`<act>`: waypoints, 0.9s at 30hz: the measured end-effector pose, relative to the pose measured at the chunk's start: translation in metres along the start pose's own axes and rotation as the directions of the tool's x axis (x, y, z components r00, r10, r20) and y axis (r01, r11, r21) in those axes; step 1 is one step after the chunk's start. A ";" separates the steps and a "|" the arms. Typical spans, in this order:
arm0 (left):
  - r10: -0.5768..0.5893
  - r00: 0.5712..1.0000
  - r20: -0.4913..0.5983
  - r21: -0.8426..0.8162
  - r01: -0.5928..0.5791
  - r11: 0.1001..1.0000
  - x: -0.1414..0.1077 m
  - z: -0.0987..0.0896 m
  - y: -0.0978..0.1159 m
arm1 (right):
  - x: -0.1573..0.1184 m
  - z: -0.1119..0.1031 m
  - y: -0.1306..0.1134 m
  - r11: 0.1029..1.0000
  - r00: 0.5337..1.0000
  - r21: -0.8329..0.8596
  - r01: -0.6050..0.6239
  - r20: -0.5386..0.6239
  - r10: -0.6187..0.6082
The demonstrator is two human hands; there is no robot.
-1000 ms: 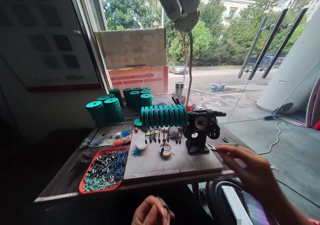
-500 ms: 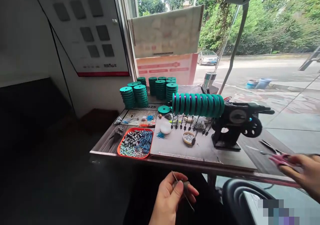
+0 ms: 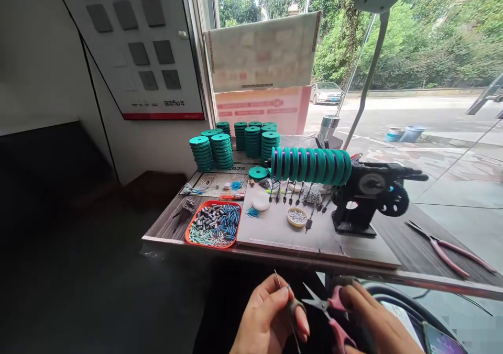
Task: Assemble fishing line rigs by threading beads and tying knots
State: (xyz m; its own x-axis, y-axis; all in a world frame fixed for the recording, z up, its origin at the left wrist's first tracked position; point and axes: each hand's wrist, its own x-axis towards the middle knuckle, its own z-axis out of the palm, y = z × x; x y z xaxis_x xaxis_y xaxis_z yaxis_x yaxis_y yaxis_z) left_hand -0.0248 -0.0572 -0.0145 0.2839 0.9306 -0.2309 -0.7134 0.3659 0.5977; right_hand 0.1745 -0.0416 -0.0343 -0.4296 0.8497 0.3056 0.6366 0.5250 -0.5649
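Observation:
Pink-handled scissors [image 3: 324, 306] are in my right hand [image 3: 377, 317], their blades parted and pointing at my left hand. My left hand [image 3: 271, 312] pinches a thin needle-like rod [image 3: 291, 320] between thumb and fingers. A brownish band [image 3: 296, 306] wraps one of its fingers. A tiny blue bit shows at the fingertips, too small to name. Both hands are in front of the table edge, above my dark lap. On the table ahead, a red tray [image 3: 187, 233] holds metal cylinders and blue and pale green small parts.
A black winding machine [image 3: 356, 207] carries a row of green spools [image 3: 310, 165], with small weights hanging below. Stacks of green spools [image 3: 222, 152] stand behind. A round dish [image 3: 297, 217] holds tiny beads. Pink-handled pliers [image 3: 440, 244] lie at the right. A phone [image 3: 442, 338] is low right.
My right hand has come from the table's right side to beside my left hand, bringing the scissors. The left hand stays in nearly the same place, still pinching the rod.

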 end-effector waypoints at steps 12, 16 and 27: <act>0.031 0.999 0.030 0.066 -0.033 0.997 0.000 0.002 0.003 | 0.012 -0.001 -0.009 0.995 0.989 -0.094 0.026 0.149 -0.012; 0.042 0.999 -0.011 0.123 -0.040 0.992 -0.001 0.005 0.005 | 0.014 -0.001 -0.006 0.999 0.977 0.018 0.027 0.213 -0.030; 0.062 0.998 -0.018 0.209 -0.057 0.976 -0.003 0.003 0.004 | 0.020 0.001 -0.005 0.952 0.926 0.250 -0.176 0.369 0.074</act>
State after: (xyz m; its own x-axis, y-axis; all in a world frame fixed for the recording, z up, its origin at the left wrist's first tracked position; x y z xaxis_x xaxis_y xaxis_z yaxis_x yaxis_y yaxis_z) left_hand -0.0261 -0.0581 -0.0089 0.2277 0.9515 -0.2069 -0.5784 0.3031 0.7573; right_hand 0.1623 -0.0274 -0.0265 -0.5874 0.8082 -0.0417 0.5214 0.3385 -0.7833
